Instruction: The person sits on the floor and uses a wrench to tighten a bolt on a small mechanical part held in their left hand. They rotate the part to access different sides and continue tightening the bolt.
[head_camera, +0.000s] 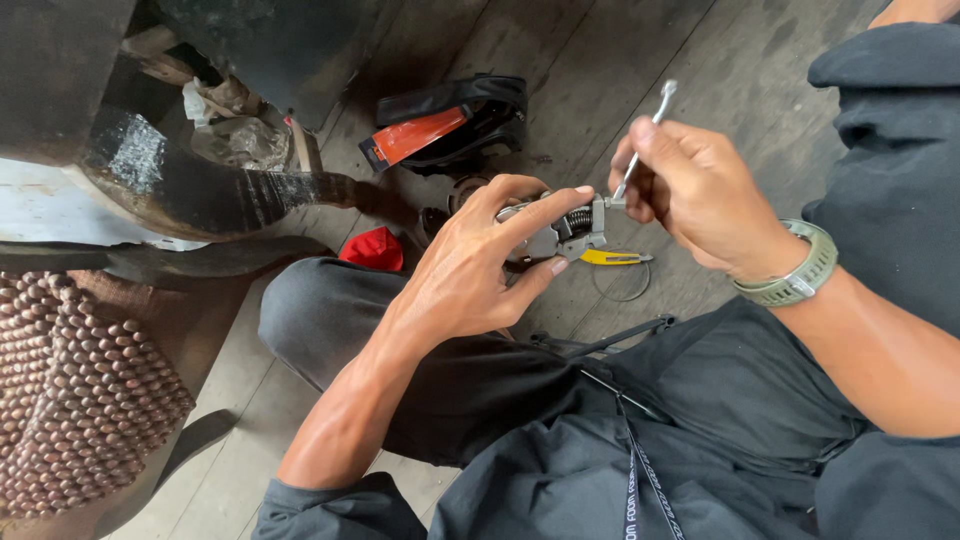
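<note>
My left hand grips a small grey metal part with a coil spring, held over my knee above the dark wooden floor. My right hand pinches a thin silver wrench whose lower end sits on the right side of the metal part; its upper end sticks up past my fingers. A green watch is on my right wrist. Both hands are close together, almost touching at the part.
On the floor beyond the hands lie a black and orange tool pouch, a red cloth, yellow-handled pliers and a thin wire ring. A beaded wooden seat cover and a dark vehicle body fill the left side.
</note>
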